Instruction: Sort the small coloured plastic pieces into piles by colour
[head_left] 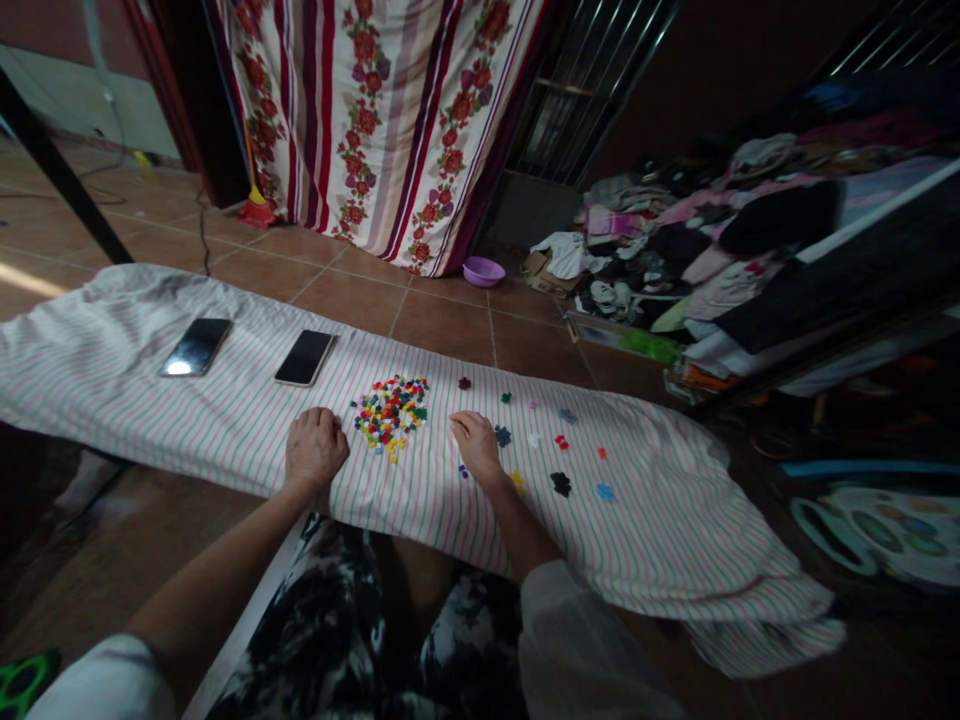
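A heap of small multicoloured pieces (386, 412), like tiny bricks or beads, lies on a striped cloth (420, 500). Left of it my left hand (316, 447) rests on the cloth, fingers curled in a loose fist. To the heap's right, my right hand (476, 442) hovers low with thumb and fingertips pinched; anything between them is too small to make out. Around it lie groups sorted by colour: purple (463, 471), dark grey (502, 435), yellow (517, 482), white (534, 440), red (562, 442), black (560, 484), blue (605, 492), maroon (464, 383) and green (506, 398).
Two phones (305, 358) lie on the cloth's left part. Beyond its far edge are a tiled floor, a purple basin (484, 271) and a floral curtain (367, 120). Piled clothes (675, 240) fill the right side, and a red broom (256, 208) stands by the doorway.
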